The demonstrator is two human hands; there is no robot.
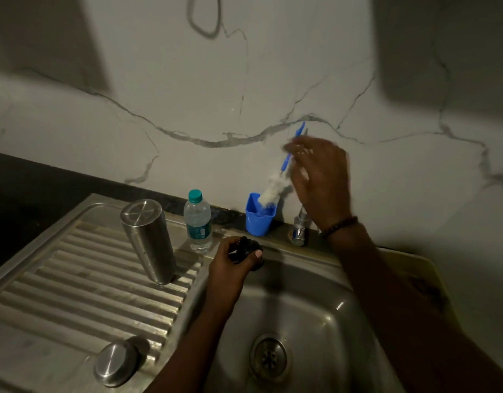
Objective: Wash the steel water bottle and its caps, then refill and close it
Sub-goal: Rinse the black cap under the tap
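Fingers (pixel 257 254) of the left hand (pixel 233 262) curl round a black inner cap (pixel 249 251) above the steel sink (pixel 315 285). Leftward, a round steel outer cap (pixel 117 363) lies on the ribbed drainboard (pixel 74 279) beside the inverted steel bottle (pixel 148 241). The right hand (pixel 319 180), blurred, fingers loosely spread, sits by a blue-handled bottle brush (pixel 276 188) standing in a blue plastic cup (pixel 260 215).

Left hand (pixel 233 258) gripping small black cap (pixel 251 255) over rim of stainless steel sink (pixel 315 302). Right hand (pixel 319 177) raised, motion-blurred, beside blue-handled bottle brush (pixel 284 171) with white bristles down in blue plastic cup (pixel 259 219). Steel water bottle (pixel 148 239) inverted on ribbed drainboard (pixel 74 279). Round steel cap (pixel 117 363) near front. Clear plastic bottle with teal cap (pixel 198 221) by wall.
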